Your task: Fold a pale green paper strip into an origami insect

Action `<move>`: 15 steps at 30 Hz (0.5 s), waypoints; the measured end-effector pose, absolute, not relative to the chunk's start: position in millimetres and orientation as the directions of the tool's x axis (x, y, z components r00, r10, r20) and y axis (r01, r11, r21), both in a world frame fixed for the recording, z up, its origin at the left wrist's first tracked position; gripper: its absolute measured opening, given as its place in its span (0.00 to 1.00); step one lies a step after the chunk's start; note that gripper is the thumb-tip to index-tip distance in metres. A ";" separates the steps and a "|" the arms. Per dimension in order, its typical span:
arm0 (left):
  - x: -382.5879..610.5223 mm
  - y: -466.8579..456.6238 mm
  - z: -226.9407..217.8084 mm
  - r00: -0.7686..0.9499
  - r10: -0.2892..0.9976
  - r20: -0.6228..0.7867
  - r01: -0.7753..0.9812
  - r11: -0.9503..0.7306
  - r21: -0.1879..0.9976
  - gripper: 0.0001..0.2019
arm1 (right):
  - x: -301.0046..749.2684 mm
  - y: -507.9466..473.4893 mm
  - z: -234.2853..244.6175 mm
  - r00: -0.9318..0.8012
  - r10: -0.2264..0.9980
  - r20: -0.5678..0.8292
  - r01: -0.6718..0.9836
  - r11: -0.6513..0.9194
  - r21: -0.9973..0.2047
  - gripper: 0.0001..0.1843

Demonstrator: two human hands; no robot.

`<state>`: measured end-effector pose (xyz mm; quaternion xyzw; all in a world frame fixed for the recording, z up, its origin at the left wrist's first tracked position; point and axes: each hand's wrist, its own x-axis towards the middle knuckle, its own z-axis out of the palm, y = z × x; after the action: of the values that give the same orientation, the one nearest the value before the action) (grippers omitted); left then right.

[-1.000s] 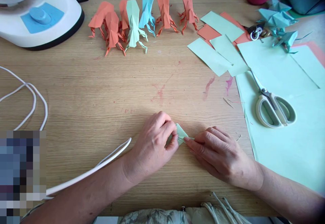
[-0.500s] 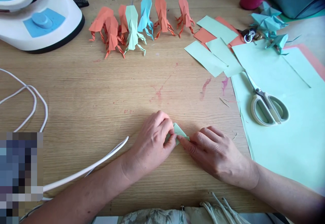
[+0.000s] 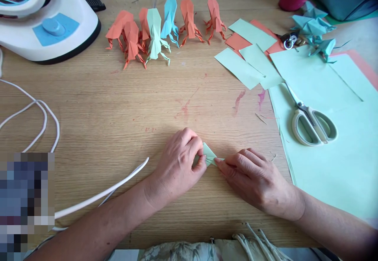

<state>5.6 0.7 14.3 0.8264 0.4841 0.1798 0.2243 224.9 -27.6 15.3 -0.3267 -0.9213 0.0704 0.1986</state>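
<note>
A small piece of folded light-green paper (image 3: 209, 151) lies low over the wooden table, between my two hands. My left hand (image 3: 183, 159) pinches its left side between thumb and fingers, which cover part of it. On the right, the thumb and finger of my right hand (image 3: 256, 178) grip a narrow pointed end of the same paper, with the other fingers curled in. Thin creases run across the paper toward that point.
Several folded paper figures (image 3: 155, 36) in orange, green and blue stand at the back. Cut paper strips (image 3: 240, 68), scissors (image 3: 314, 127) and green sheets (image 3: 333, 174) lie to the right. A white fan (image 3: 67, 28) and white cable (image 3: 103, 196) are on the left.
My right hand's fingertips have slid a little to the right along the paper's narrow end, showing more of its creases. My left hand keeps its pinch almost in place.
</note>
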 end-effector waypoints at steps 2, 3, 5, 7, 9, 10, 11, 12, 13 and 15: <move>4.8 0.9 14.3 0.478 0.875 0.084 0.712 -0.441 0.547 0.06 | 226.1 -28.5 16.7 -0.716 0.622 0.319 0.572 0.783 -0.243 0.09; 4.2 1.0 14.6 0.484 0.871 0.082 0.709 -0.445 0.547 0.06 | 226.6 -28.9 17.4 -0.726 0.611 0.316 0.568 0.791 -0.227 0.10; 3.1 1.5 15.5 0.494 0.866 0.075 0.705 -0.449 0.550 0.05 | 227.7 -29.4 18.7 -0.747 0.587 0.312 0.557 0.809 -0.189 0.11; 2.0 2.1 16.3 0.502 0.862 0.070 0.696 -0.451 0.558 0.05 | 229.5 -29.3 19.0 -0.754 0.576 0.315 0.553 0.816 -0.169 0.11; 0.9 2.7 16.6 0.514 0.855 0.069 0.682 -0.457 0.571 0.05 | 232.4 -28.1 18.1 -0.741 0.584 0.331 0.559 0.810 -0.178 0.10; 0.4 3.0 16.6 0.520 0.851 0.069 0.676 -0.460 0.576 0.05 | 234.3 -27.3 17.4 -0.727 0.591 0.348 0.563 0.804 -0.190 0.09; 0.0 3.2 16.4 0.526 0.848 0.068 0.670 -0.462 0.581 0.05 | 236.2 -26.5 16.8 -0.713 0.600 0.364 0.567 0.798 -0.204 0.09; -0.3 3.3 16.2 0.528 0.846 0.066 0.667 -0.462 0.584 0.05 | 238.0 -25.7 16.4 -0.701 0.606 0.376 0.569 0.793 -0.217 0.10; -0.4 3.4 16.0 0.530 0.846 0.064 0.666 -0.461 0.586 0.05 | 239.5 -25.0 16.3 -0.694 0.608 0.385 0.567 0.792 -0.227 0.11; -0.3 3.2 15.8 0.532 0.845 0.062 0.664 -0.461 0.588 0.05 | 240.7 -24.0 16.9 -0.703 0.602 0.378 0.555 0.797 -0.237 0.13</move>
<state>-0.3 3.2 15.8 0.8366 0.4510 0.1756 0.2567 240.7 -24.0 16.9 -0.3140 -0.9213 0.0525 0.2231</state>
